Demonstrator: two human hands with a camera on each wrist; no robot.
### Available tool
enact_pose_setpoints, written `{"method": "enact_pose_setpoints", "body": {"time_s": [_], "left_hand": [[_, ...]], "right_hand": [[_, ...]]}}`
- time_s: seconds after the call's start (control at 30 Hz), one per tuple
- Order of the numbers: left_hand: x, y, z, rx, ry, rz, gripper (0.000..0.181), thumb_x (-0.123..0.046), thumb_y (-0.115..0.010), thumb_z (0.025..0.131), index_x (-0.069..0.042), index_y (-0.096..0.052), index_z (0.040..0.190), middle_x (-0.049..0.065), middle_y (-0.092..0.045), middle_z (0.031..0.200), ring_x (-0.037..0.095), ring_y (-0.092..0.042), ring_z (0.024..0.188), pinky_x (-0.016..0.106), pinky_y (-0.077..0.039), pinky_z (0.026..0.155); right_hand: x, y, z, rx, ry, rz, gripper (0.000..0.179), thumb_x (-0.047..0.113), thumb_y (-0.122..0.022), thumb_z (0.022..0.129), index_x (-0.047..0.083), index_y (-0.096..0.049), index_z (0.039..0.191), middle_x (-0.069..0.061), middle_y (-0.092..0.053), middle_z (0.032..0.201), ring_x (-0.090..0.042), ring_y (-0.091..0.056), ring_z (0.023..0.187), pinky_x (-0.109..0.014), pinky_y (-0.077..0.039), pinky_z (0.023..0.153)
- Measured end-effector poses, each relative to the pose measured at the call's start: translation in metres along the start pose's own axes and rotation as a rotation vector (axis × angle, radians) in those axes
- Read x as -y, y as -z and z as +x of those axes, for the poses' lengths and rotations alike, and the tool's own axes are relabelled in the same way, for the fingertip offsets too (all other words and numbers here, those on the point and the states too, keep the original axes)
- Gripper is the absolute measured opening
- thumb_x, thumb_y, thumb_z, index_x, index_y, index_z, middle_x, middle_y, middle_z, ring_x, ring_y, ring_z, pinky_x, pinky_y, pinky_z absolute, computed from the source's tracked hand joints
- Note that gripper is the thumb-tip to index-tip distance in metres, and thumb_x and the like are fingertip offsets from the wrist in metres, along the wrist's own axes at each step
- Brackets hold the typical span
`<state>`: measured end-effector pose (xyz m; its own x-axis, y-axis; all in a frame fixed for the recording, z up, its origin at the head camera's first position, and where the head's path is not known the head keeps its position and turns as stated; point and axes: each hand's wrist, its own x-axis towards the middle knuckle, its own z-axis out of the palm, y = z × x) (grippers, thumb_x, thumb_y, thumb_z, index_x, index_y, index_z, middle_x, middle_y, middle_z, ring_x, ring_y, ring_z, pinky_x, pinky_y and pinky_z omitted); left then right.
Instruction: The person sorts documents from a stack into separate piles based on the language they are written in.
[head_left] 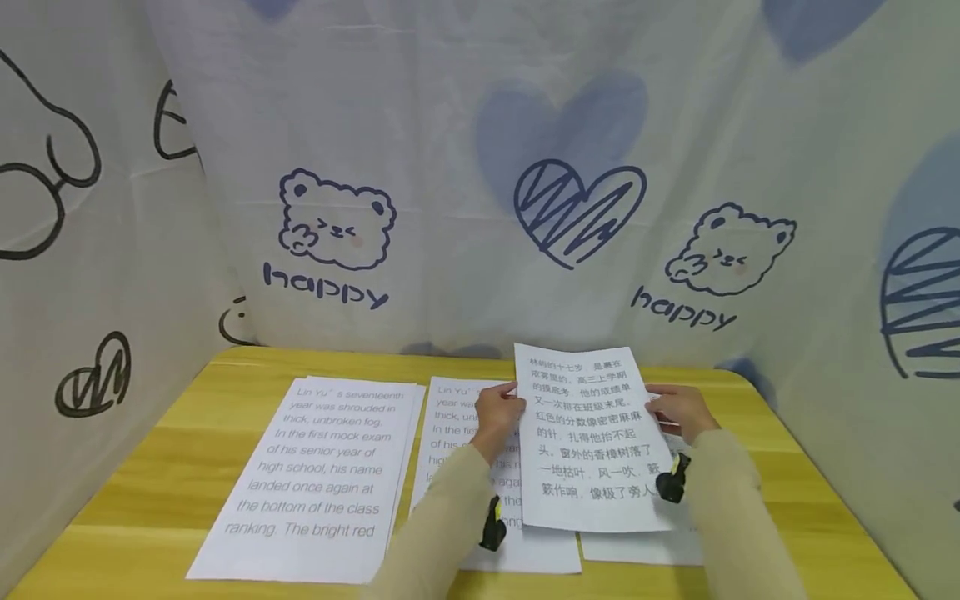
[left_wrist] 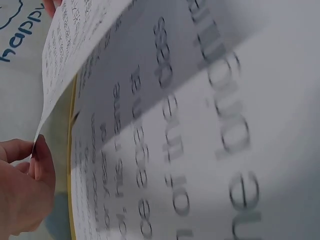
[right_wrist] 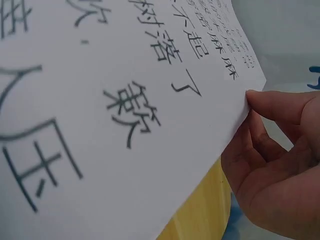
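Between both hands is a sheet of paper [head_left: 585,442] printed with Chinese text, raised above the table and tilted. My left hand [head_left: 498,417] pinches its left edge between thumb and fingers, as the left wrist view also shows on that hand [left_wrist: 30,185]. On the opposite edge, the right hand [right_wrist: 280,160] grips the paper the same way. Beneath the raised sheet lies a middle sheet of English text [head_left: 540,554], partly covered by it and by the left arm. A further paper [head_left: 637,547] at the right is mostly hidden.
Left of the arms, English-printed sheets [head_left: 307,483] lie overlapped, their edges slightly offset. The yellow wood-grain table [head_left: 142,500] ends at a white cloth [head_left: 442,275] with hearts and bears, which hangs behind and at both sides. A small black device [head_left: 492,525] sits at each wrist.
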<state>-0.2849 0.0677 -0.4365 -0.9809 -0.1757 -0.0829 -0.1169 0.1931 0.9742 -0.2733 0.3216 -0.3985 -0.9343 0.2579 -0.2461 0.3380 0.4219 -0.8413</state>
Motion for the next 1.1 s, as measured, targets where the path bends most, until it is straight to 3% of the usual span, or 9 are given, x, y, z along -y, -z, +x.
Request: {"method": "enact_pose_setpoints", "body": {"time_s": [0.23, 0.47, 0.63, 0.83, 0.97, 1.1], "left_hand": [[-0.01, -0.026, -0.011, -0.017, 0.003, -0.013, 0.039, 0.005, -0.063, 0.081, -0.002, -0.067, 0.119, 0.009, -0.065, 0.09, 0.018, -0.061, 0.082, 0.027, -0.052, 0.072], [-0.005, -0.044, -0.022, 0.036, 0.008, 0.054, 0.038, 0.003, -0.065, 0.081, 0.002, -0.067, 0.118, 0.009, -0.066, 0.09, 0.018, -0.063, 0.083, 0.028, -0.053, 0.073], [-0.003, -0.05, -0.026, 0.092, -0.001, 0.064, 0.042, 0.005, -0.064, 0.079, 0.001, -0.065, 0.12, 0.008, -0.064, 0.083, 0.014, -0.059, 0.071, 0.024, -0.05, 0.061], [-0.007, -0.054, -0.029, 0.134, -0.011, 0.1, 0.042, 0.006, -0.062, 0.079, 0.004, -0.064, 0.121, 0.012, -0.066, 0.092, 0.015, -0.061, 0.072, 0.024, -0.052, 0.059], [-0.005, -0.057, -0.028, 0.13, -0.04, 0.151, 0.039, 0.007, -0.061, 0.08, 0.005, -0.065, 0.118, 0.015, -0.067, 0.099, 0.018, -0.063, 0.079, 0.026, -0.054, 0.065], [0.003, -0.061, -0.028, 0.161, -0.032, 0.147, 0.041, 0.006, -0.062, 0.079, 0.006, -0.063, 0.12, 0.016, -0.066, 0.102, 0.022, -0.065, 0.086, 0.03, -0.055, 0.072]], "right_hand": [[-0.01, 0.024, -0.001, -0.017, -0.027, 0.015, 0.05, 0.002, -0.053, 0.094, -0.009, -0.041, 0.14, -0.026, -0.056, 0.119, -0.029, -0.055, 0.092, -0.034, -0.047, 0.076], [-0.026, 0.035, 0.0, -0.086, -0.036, 0.042, 0.046, 0.001, -0.052, 0.093, -0.01, -0.045, 0.137, -0.026, -0.058, 0.116, -0.024, -0.058, 0.084, -0.021, -0.043, 0.057], [-0.033, 0.038, -0.005, -0.11, -0.064, 0.07, 0.046, 0.002, -0.051, 0.094, -0.011, -0.044, 0.138, -0.03, -0.051, 0.125, -0.03, -0.056, 0.091, -0.023, -0.044, 0.06], [-0.042, 0.038, 0.0, -0.171, -0.055, 0.024, 0.043, 0.001, -0.052, 0.092, -0.013, -0.049, 0.132, -0.032, -0.054, 0.118, -0.031, -0.059, 0.085, -0.022, -0.043, 0.054], [-0.049, 0.031, 0.003, -0.199, -0.058, -0.006, 0.04, 0.0, -0.052, 0.092, -0.013, -0.051, 0.13, -0.033, -0.054, 0.118, -0.036, -0.058, 0.09, -0.033, -0.049, 0.064], [-0.056, 0.029, 0.002, -0.198, -0.024, -0.077, 0.041, 0.005, -0.051, 0.092, -0.015, -0.051, 0.128, -0.035, -0.053, 0.118, -0.042, -0.055, 0.098, -0.05, -0.047, 0.086]]}}
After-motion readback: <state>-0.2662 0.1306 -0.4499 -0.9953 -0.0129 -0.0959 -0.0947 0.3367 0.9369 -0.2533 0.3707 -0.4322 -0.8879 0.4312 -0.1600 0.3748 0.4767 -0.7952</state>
